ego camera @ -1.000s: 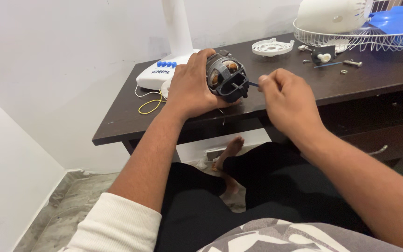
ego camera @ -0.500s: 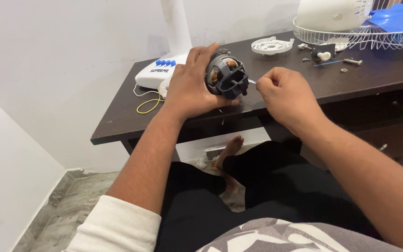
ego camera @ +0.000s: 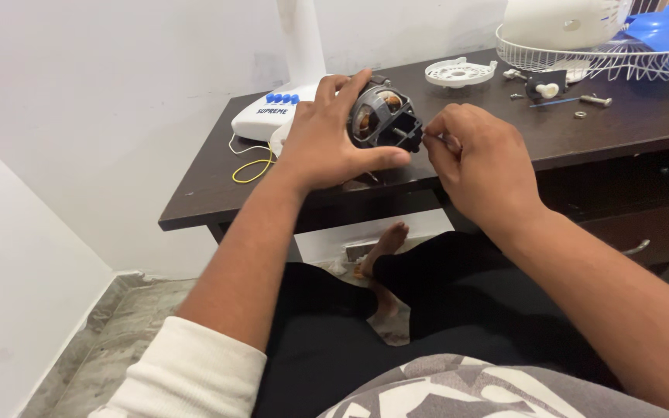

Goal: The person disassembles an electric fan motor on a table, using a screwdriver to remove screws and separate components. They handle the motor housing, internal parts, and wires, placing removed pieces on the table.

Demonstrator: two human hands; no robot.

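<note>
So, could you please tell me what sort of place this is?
Probably a room at home used for a repair: a dark wooden desk against a plain wall, the person seated barefoot, the left hand gripping a fan motor, fan parts scattered about.

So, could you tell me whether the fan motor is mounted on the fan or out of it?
Out: the motor sits bare on the desk, gripped by the left hand.
</note>
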